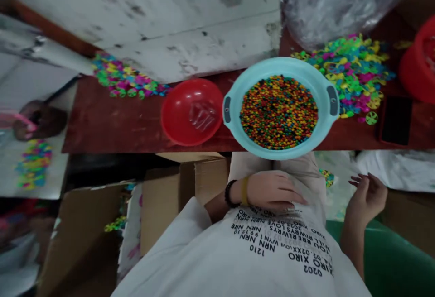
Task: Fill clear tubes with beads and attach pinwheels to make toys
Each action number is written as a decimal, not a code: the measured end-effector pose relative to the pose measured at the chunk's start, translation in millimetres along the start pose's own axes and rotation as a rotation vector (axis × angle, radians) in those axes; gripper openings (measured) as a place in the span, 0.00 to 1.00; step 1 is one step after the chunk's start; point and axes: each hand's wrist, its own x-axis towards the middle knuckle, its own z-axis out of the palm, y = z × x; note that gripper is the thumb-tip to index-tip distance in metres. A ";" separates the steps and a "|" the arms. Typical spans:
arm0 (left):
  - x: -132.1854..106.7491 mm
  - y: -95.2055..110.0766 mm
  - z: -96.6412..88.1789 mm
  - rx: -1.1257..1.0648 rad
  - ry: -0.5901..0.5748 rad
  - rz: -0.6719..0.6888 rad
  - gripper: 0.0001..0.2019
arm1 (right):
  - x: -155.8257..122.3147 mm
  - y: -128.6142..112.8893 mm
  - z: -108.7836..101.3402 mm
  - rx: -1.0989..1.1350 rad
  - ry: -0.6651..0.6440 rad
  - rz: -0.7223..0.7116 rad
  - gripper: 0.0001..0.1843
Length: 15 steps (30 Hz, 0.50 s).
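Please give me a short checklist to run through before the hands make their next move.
1. Left hand free: ok, it lies flat against the shirt.
2. Right hand free: ok, half open, nothing visible in it.
3. Beads contained: ok, they lie inside the blue basin.
4. Basin fully supported: cannot tell, its rim shows past the table edge and its base is hidden.
5. Red bowl empty: not ok, something clear lies in it.

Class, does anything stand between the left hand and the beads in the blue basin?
Yes: the near rim of the blue basin lies between the left hand and the beads; nothing visible covers them.
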 end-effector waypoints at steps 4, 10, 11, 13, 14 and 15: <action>-87.4 4.5 -50.4 0.250 0.593 -0.386 0.14 | 1.7 -75.8 40.4 0.075 -0.110 -0.291 0.24; -199.2 -57.0 -138.2 0.518 0.558 -1.314 0.14 | 25.3 -182.9 84.3 -0.403 -0.453 -0.664 0.21; -208.0 -69.8 -149.9 0.531 0.408 -1.456 0.17 | 22.5 -204.9 84.4 -0.548 -0.551 -0.781 0.20; -213.5 -89.6 -167.0 0.529 0.174 -1.644 0.19 | 10.0 -251.8 73.3 -0.590 -0.760 -0.997 0.17; -212.0 -95.8 -172.2 0.531 0.108 -1.691 0.20 | 0.9 -274.4 62.1 -0.463 -0.853 -1.071 0.16; -209.1 -99.6 -175.6 0.537 0.071 -1.711 0.20 | -9.1 -294.3 48.0 -0.300 -0.952 -1.099 0.14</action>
